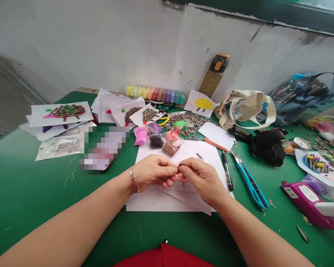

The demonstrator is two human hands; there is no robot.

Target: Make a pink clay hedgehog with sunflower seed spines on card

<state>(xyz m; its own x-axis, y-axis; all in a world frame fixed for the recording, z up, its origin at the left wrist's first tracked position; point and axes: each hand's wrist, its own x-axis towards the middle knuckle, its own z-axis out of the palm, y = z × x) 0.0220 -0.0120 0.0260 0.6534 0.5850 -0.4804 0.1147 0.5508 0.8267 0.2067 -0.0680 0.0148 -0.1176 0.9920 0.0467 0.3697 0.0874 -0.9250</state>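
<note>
Over white paper [153, 200], left hand [154, 172] and right hand [200, 180] pinch together.

Two bare forearms [80, 218] extend inward from the lower corners of the view and converge at centre. The left hand [153, 172] and right hand [200, 180] are curled, backs upward, wrists angled inward. Their fingertips [176, 170] are pinched closely together, the two sets nearly touching.
</note>
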